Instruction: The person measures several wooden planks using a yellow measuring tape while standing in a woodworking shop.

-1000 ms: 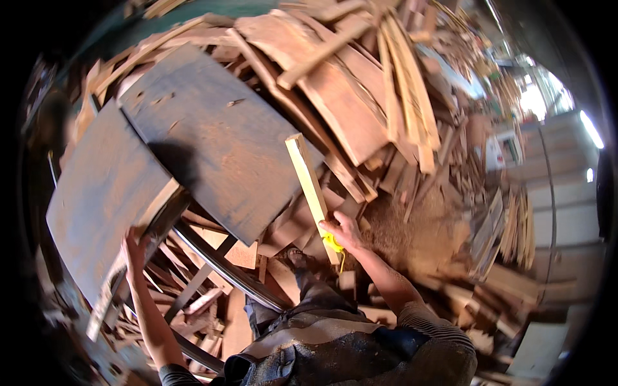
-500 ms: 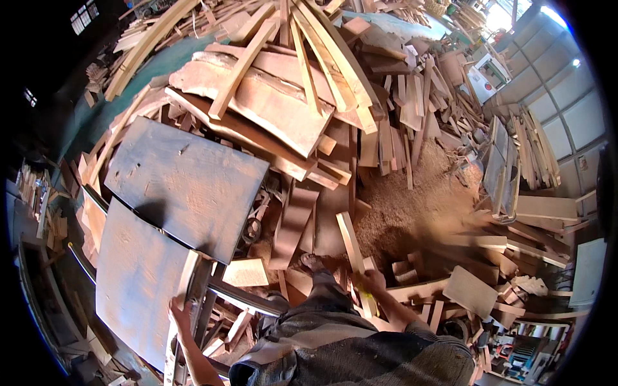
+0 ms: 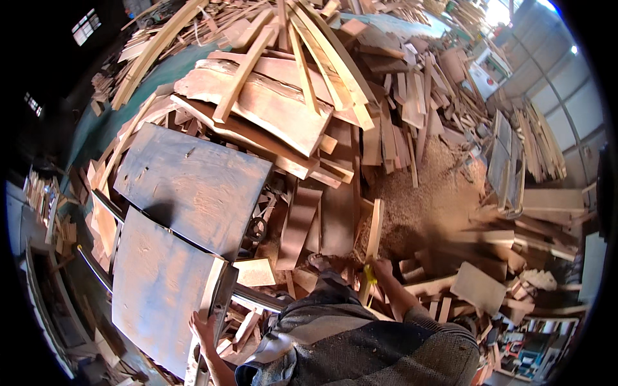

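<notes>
Wood lies everywhere below you: boards, slabs and offcuts heaped in a yard, with a mound of sawdust [image 3: 418, 199] at the right of the pile. Your left hand [image 3: 205, 328] grips the lower right edge of a grey panel [image 3: 161, 283], fingers wrapped over the rim, at the lower left of the view. A second grey panel [image 3: 193, 186] lies just above it, tilted, the two almost meeting along a dark seam. Your right hand [image 3: 380, 267] is closed round the lower end of a pale stick [image 3: 372, 238], which stands nearly upright in front of your chest, its top against the sawdust. Something yellow [image 3: 369, 276] shows just under that hand; it may be a tape or a tool, the view is too small to tell. A curved metal rail [image 3: 257, 296] runs under the panels towards your body. Long pale planks [image 3: 322, 58] fan out across the top of the heap, over a broad reddish slab [image 3: 270, 109]. More stacked timber [image 3: 541, 141] stands along the wall at the right.
</notes>
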`<control>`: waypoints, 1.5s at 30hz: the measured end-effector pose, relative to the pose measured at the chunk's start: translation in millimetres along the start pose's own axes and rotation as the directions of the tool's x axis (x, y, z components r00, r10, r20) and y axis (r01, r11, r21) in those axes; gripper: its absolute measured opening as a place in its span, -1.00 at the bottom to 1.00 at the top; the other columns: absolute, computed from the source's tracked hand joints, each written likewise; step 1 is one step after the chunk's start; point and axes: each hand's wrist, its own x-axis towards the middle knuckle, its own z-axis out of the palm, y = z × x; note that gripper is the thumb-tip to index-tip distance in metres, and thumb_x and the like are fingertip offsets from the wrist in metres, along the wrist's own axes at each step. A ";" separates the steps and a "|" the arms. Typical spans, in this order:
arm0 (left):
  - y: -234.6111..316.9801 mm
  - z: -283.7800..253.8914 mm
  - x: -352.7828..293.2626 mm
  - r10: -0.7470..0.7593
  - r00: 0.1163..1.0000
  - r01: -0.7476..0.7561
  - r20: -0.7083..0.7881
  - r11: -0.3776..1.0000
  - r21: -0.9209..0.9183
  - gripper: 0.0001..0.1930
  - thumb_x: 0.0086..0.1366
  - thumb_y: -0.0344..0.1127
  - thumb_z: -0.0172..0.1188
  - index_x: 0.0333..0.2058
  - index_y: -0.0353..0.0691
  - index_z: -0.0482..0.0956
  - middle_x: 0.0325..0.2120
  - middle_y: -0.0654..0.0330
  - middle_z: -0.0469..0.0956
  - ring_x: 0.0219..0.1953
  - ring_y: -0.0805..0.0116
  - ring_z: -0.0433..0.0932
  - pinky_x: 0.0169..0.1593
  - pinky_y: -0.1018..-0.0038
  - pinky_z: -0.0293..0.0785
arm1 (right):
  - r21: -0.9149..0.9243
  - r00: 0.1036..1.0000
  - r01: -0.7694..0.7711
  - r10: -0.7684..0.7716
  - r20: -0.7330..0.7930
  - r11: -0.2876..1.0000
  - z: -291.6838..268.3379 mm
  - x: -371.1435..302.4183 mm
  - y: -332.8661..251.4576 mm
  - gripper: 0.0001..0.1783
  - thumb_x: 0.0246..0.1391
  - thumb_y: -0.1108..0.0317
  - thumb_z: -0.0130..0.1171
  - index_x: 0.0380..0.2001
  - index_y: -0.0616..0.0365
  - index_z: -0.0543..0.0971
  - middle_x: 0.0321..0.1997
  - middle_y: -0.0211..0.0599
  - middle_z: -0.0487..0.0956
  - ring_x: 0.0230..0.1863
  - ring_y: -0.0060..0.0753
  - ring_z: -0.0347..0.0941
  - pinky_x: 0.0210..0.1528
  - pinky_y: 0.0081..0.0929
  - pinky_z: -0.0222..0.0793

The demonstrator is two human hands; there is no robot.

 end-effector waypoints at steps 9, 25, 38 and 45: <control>-24.6 -18.7 -21.6 -0.098 0.988 0.082 0.117 0.988 0.134 -0.08 0.03 0.03 0.58 0.23 -0.48 0.44 0.15 -0.26 0.50 0.25 -0.23 0.39 0.36 -0.01 0.28 | 0.037 0.997 -0.068 0.067 0.044 0.997 24.3 1.3 36.0 -0.37 -0.12 -0.16 0.46 -0.36 0.33 0.77 -0.43 -0.14 0.72 -0.34 -0.27 0.67 -0.20 -0.27 0.55; -33.5 -15.1 -34.3 -0.118 0.991 0.111 0.066 0.988 0.106 -0.23 -0.03 -0.05 0.60 0.10 -0.35 0.53 -0.01 -0.15 0.59 0.08 -0.22 0.50 0.19 -0.03 0.40 | -0.758 0.602 0.295 -0.729 -0.325 0.581 -196.8 160.6 -291.2 -0.32 -0.02 -0.23 0.39 -0.29 0.31 0.67 -0.22 0.23 0.67 -0.11 0.31 0.61 -0.10 0.10 0.52; -10.6 -46.0 -13.2 -0.028 0.988 0.004 0.149 0.987 0.162 -0.18 -0.14 0.06 0.66 0.09 -0.17 0.55 -0.01 0.05 0.58 0.11 -0.01 0.48 0.21 0.09 0.42 | 0.053 0.694 0.266 -0.229 0.683 0.962 154.1 -36.5 -166.7 -0.66 0.18 0.31 0.43 -0.04 0.27 0.67 -0.26 -0.30 0.71 -0.26 -0.45 0.62 -0.20 -0.49 0.54; -17.9 -44.9 -28.0 0.053 0.972 -0.095 0.230 0.980 0.175 -0.53 0.09 0.09 0.50 -0.23 -0.15 0.63 -0.16 0.13 0.68 -0.04 0.10 0.63 0.21 0.24 0.45 | 0.092 0.397 0.534 -0.346 0.850 0.840 240.4 -161.6 -256.5 -0.34 0.21 0.21 0.42 0.28 0.30 0.48 0.14 -0.12 0.60 0.07 -0.40 0.55 0.12 -0.44 0.46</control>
